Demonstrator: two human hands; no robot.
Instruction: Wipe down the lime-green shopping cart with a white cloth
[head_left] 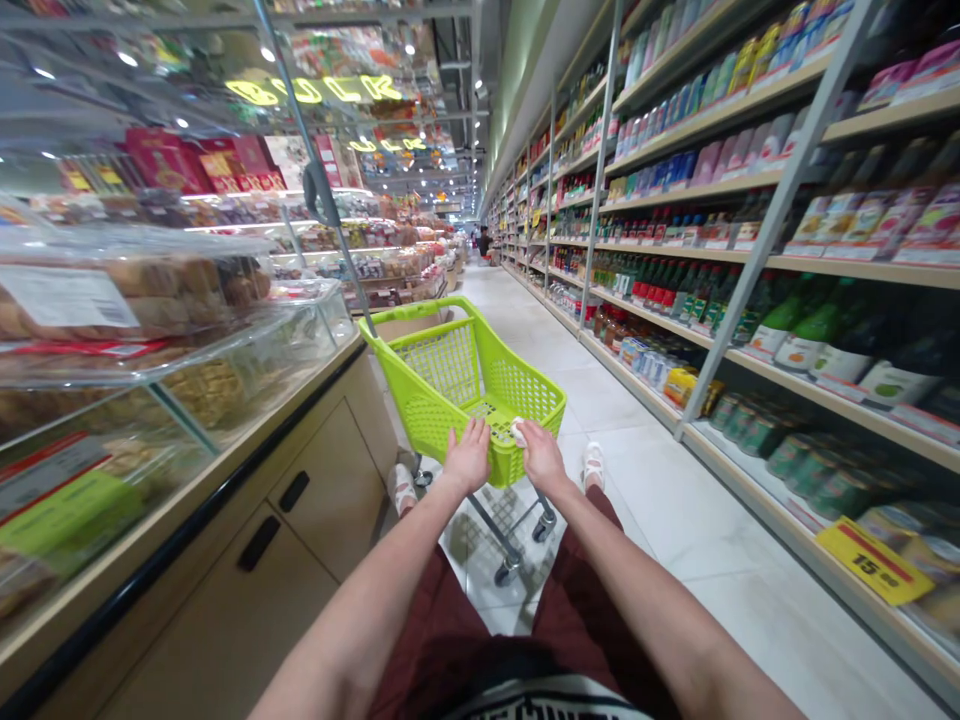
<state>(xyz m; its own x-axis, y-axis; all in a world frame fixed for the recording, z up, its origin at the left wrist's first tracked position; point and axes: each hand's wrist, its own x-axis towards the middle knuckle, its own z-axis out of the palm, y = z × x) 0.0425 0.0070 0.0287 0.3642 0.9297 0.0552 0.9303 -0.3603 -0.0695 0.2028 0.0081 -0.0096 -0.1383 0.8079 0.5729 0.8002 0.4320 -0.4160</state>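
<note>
Lining a supermarket aisle, tall shelves point(780, 217) of grey metal uprights and pale boards stand across smooth, light floor tiles point(622, 400) from a wood-panelled counter point(225, 620) topped with clear cases of packaged food. Between them, directly in front of the person, sits a lime-green plastic shopping cart point(525, 385), its tapered basket pierced by a lattice of small openings above a metal frame on casters. Its near end stands between legs in maroon trousers point(574, 560) and white shoes point(592, 465).

The left hand point(468, 455) lies palm down at the cart's near rim, fingers extended and close together. The right hand point(543, 455) is curled beside it, narrowed on a small white wad point(518, 432) held in the fingertips; whether that hand also presses on the rim cannot be told.

At upper left, a glowing yellow sign point(315, 90) spells "BULK." A yellow price tag point(874, 560) at lower right reads "15," with smaller digits blurred. Brands on the green bottles point(821, 335) and cans point(814, 470) are too soft to read.
</note>
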